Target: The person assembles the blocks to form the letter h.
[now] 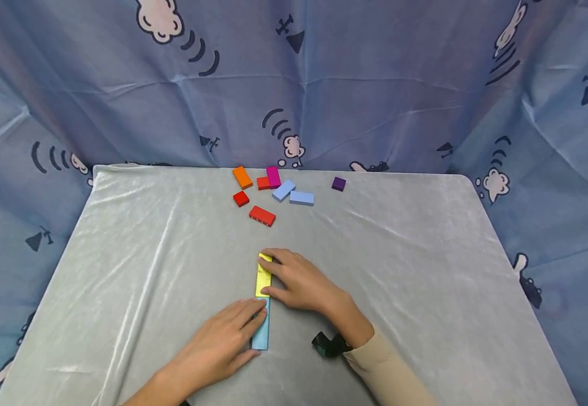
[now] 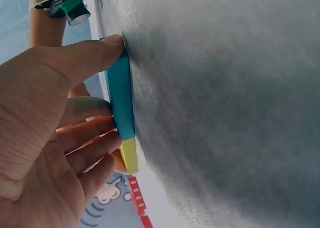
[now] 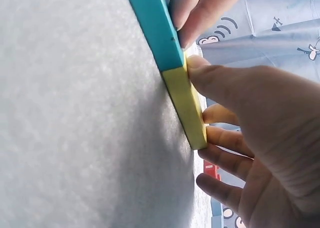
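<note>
A yellow block (image 1: pixel 263 279) and a light blue block (image 1: pixel 260 338) lie end to end in a line on the cloth, their short ends meeting. My left hand (image 1: pixel 223 341) holds the blue block, thumb at its near end and fingertips by its far end. In the left wrist view the thumb presses the end of the blue block (image 2: pixel 121 97). With my right hand (image 1: pixel 304 282) I hold the yellow block between the thumb, near the joint, and the fingers at its far end. The right wrist view shows the yellow block (image 3: pixel 185 107) flush against the blue one.
Toward the back edge lie an orange block (image 1: pixel 242 177), a magenta block (image 1: pixel 273 177), several red blocks (image 1: pixel 262 216), two pale blue blocks (image 1: pixel 301 198) and a dark purple block (image 1: pixel 338 184). A grey cloth (image 1: pixel 400 270) covers the table. Patterned curtains (image 1: pixel 375 84) hang around it.
</note>
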Available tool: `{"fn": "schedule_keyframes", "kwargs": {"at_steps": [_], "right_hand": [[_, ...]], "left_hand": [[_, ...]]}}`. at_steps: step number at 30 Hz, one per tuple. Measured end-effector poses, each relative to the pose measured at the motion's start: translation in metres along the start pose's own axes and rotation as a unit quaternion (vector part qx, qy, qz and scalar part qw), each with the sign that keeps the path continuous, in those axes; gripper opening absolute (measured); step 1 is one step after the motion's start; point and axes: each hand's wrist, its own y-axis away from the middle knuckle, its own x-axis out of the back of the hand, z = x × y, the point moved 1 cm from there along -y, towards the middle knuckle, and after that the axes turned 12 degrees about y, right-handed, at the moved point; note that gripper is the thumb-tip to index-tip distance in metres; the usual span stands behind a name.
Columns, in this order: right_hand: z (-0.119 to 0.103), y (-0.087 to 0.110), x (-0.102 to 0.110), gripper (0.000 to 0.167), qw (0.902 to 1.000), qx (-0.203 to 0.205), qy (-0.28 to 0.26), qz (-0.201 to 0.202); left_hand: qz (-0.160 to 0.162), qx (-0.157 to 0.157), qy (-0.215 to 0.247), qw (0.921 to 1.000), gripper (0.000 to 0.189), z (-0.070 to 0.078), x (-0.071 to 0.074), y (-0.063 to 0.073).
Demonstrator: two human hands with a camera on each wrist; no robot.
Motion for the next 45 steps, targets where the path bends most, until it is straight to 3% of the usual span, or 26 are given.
{"fn": "schedule_keyframes", "kwargs": {"at_steps": [13,21,30,35,40,45], "right_hand": [[0.001,0.000,-0.002,0.065,1.0000,0.002,-0.003,0.008],[0.005,0.000,-0.001,0.051,0.9996,-0.004,-0.012,0.026],[0.013,-0.002,0.003,0.041,0.9969,-0.013,-0.026,0.073],[0.020,0.000,0.007,0.042,0.9953,-0.040,-0.042,0.078],[0.024,0.001,0.010,0.044,0.9939,-0.056,-0.055,0.078],[0.030,0.006,0.013,0.044,0.9930,-0.063,-0.054,0.085]], "left_hand": [[-0.008,0.017,-0.018,0.9997,0.072,0.001,0.000,-0.003],[0.004,0.012,-0.024,0.9996,0.063,0.000,0.000,-0.006],[0.019,0.021,0.012,0.9995,0.056,-0.010,0.006,-0.014],[-0.006,0.041,0.049,0.9979,0.057,-0.021,0.012,-0.027],[-0.037,0.075,0.119,0.9895,0.067,-0.029,0.023,-0.037],[-0.073,0.092,0.125,0.9853,0.078,-0.033,0.029,-0.048]]}}
